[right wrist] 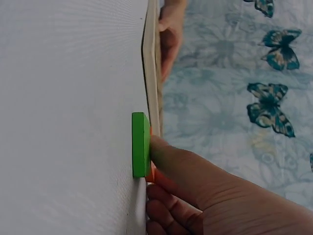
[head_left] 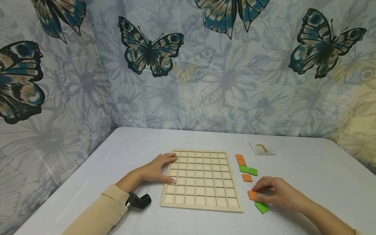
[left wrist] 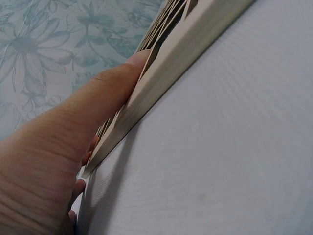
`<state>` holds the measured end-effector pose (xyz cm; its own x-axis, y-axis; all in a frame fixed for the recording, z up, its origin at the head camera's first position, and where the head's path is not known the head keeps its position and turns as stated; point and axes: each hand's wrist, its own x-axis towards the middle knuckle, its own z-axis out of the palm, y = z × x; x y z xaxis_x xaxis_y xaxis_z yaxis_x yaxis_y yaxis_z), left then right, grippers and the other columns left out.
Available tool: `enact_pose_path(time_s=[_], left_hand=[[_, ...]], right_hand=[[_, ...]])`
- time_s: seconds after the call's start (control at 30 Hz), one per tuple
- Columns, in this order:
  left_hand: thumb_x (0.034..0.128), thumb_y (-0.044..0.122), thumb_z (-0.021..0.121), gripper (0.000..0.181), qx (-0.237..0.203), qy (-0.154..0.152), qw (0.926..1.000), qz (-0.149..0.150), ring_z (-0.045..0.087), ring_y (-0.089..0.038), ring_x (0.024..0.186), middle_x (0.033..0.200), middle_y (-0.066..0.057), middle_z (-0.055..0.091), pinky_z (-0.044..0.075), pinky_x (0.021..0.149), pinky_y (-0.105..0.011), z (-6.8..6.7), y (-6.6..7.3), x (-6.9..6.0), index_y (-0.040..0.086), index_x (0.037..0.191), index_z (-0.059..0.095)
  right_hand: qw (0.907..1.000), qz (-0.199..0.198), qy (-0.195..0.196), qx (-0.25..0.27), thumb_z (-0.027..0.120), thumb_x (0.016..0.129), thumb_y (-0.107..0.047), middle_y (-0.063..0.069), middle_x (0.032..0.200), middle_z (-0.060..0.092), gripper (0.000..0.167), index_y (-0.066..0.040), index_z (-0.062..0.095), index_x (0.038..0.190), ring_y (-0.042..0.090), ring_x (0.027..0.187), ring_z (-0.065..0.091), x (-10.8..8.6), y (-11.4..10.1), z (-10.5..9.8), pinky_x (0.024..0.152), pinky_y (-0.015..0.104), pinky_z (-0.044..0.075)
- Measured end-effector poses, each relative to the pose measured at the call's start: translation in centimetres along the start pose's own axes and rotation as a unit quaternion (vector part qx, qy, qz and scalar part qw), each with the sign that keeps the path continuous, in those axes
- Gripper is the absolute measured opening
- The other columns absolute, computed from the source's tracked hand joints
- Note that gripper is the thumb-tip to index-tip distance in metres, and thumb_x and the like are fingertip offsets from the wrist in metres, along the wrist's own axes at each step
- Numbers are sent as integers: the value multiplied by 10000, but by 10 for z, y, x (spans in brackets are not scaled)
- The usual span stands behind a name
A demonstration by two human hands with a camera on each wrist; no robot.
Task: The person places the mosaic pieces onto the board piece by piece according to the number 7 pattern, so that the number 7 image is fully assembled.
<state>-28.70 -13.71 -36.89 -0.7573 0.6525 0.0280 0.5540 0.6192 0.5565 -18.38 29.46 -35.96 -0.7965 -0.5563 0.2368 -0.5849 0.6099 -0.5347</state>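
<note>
The right hand (head_left: 280, 195) pinched an orange tile (head_left: 252, 195) to the right of the board (head_left: 202, 208), and the left hand (head_left: 154, 169), fingers spread wide, rested on the board's left edge. The green tile (head_left: 262, 208) on the near side might have slid away if the right thumb bumped it.
</note>
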Motion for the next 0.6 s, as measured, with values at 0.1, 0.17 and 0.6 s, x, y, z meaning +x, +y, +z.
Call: enact_pose_path(time_s=[0.1,0.17,0.6], left_hand=[[726,456,764,888,-1,27,10000,-66,96,-348,1441,1555,-78,198,37,1162,-529,0,0,0,148,1447,348],[724,452,766,891,-53,30,9999,-131,94,-345,1442,1558,-64,189,87,1153,-545,0,0,0,155,1450,343],[712,468,772,908,-247,-6,9994,-260,134,-325,1440,1564,-49,169,186,1124,-565,3,0,0,170,1453,339]], right_hand=[[9998,-122,-11,-130,748,782,-246,-123,894,644,171,-160,706,923,-44,814,540,2,-3,-2,683,170,473],[9996,-194,-27,-214,749,781,-247,-125,889,640,163,-162,706,913,-38,796,532,3,-4,-3,665,175,466],[9993,-20,-41,-367,764,768,-255,-165,833,622,152,-183,675,867,-36,745,519,5,-10,-8,633,184,462]])
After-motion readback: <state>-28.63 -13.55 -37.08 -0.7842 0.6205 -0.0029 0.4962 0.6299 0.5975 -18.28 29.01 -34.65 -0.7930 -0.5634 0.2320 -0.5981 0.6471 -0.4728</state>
